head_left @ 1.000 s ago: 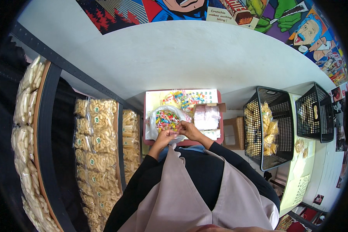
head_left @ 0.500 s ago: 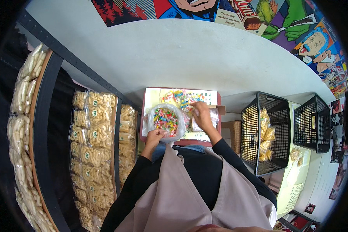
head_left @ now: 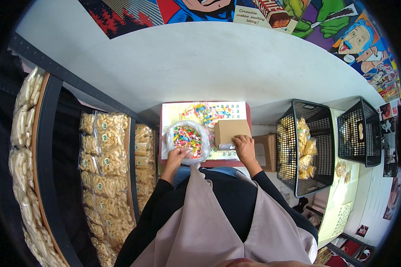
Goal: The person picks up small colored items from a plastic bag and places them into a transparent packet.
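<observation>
A clear plastic bag (head_left: 203, 155) full of small, brightly coloured wrapped sweets (head_left: 189, 137) sits open on the left half of the small table. At its near left rim, my left hand (head_left: 176, 157) is closed, fingertips pinching the plastic. To the right of the bag stands a brown cardboard box (head_left: 231, 131) with its lid down over it. My right hand (head_left: 245, 147) grips the near right corner of that lid with bent fingers. A bit of shiny plastic shows under the lid's near edge. Behind the bag lie small clear packets (head_left: 202, 112) of coloured sweets.
Printed pale sheets cover the red-edged table (head_left: 248, 116). On the left, shelves hold several bags of pale snacks (head_left: 111, 164). Two black crates (head_left: 305, 189) stand at the right, the nearer one with yellow snack packets (head_left: 305, 151). A brown woven box (head_left: 266, 151) is beside the table.
My right hand has left the packets at the back and come down to the box's near corner. The box lid, folded out to the right before, now lies over the box. My left hand stays at the bag.
</observation>
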Available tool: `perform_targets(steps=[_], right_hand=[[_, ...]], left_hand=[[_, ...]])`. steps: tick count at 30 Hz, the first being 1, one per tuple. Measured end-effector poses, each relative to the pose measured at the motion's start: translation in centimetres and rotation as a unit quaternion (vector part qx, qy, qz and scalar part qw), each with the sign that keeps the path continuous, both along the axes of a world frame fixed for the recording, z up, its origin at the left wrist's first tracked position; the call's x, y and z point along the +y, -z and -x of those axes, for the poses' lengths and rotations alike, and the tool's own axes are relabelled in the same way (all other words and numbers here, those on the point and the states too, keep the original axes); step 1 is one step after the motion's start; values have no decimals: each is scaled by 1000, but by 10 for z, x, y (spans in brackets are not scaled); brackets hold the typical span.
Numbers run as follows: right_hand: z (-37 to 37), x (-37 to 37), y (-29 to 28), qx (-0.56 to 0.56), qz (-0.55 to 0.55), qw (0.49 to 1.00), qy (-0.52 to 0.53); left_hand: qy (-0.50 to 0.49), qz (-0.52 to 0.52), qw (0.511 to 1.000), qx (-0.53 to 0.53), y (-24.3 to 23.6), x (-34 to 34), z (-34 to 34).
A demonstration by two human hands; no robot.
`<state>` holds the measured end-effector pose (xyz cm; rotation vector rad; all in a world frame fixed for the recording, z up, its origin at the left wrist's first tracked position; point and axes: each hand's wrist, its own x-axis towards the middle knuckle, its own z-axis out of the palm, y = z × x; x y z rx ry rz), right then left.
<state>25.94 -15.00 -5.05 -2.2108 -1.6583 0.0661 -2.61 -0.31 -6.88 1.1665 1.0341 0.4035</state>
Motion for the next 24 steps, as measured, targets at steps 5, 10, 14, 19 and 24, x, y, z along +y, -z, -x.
perform_targets(steps=[5,10,14,19,24], right_hand=[[15,-22,20,-9,31,999,20],[25,-30,25,-16,52,998,12],[28,-32,19,-13,48,999,-2],[25,-27,-5,-3,34,999,-7],[29,-25,-24,22,68,997,-7]], left_hand=[[9,-1,1000,-9,2,-1,-9],[34,-14,999,9,4,1,-6],[27,-10,999,17,8,0,-1],[18,0,1000,12,8,-2,0],[14,10,1000,-14,10,-2,1]])
